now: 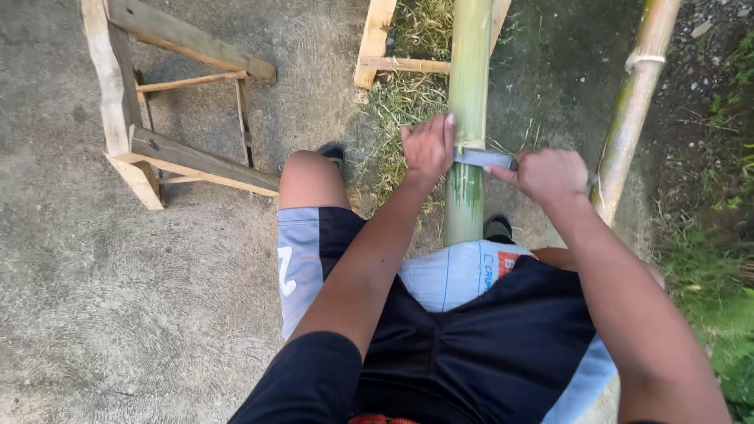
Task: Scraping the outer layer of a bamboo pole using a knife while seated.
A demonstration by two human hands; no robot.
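Scraping of a green bamboo pole [469, 94] is in hand, seen from above a seated person. A white woven sack [455, 275] is laid over the lap, and the pole's near end is rested on it, between the knees. The pole is run straight away from the body toward a wooden frame [375, 43] at the top of the view.

A metal blade [483, 158] is held crosswise on the pole at a node. The left hand [428, 147] is closed on the blade's far-left end, fingers curled over the pole side. The right hand [550, 176] is fisted around the handle end, just right of the pole.

Progress, as a judgement: the stretch below the blade looks streaked and partly scraped; the length beyond it looks smooth and untouched, so most is judged left.

Room: bare concrete is open on the left up to a tipped wooden stool [157, 118], well apart. On the right space is tight; a second bamboo pole [636, 102], yellower, lies near the right knuckles. Shavings and grass [400, 102] are scattered beside the pole, far side.
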